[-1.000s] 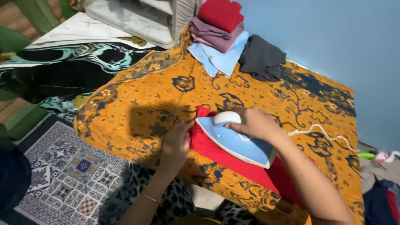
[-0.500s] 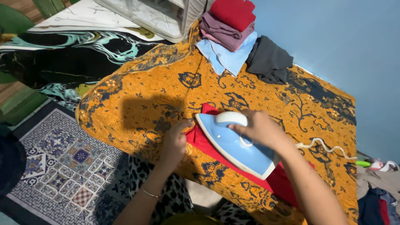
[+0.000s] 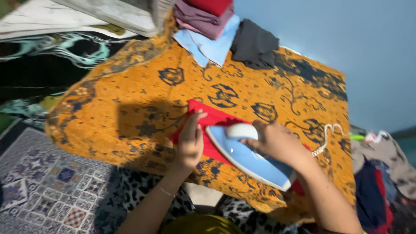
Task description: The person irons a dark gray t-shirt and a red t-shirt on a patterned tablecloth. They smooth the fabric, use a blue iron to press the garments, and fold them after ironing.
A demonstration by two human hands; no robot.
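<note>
We are in the middle of ironing a red cloth (image 3: 203,113) that lies flat on the table (image 3: 130,91), on top of an orange patterned cover. Our right hand (image 3: 277,143) is closed around the white handle of the blue iron (image 3: 249,158), and the iron sits on the red cloth with its tip pointing toward our left hand (image 3: 190,138). The left hand lies open and flat on the cloth, just beside the tip — it presses the fabric so it stays smooth. The white cord (image 3: 327,136) runs away to the right. At the far edge a pile of folded clothes (image 3: 208,26) waits. We judge the next move needs care: the pressing fingers are very near the hot tip, so they should keep apart from it.
</note>
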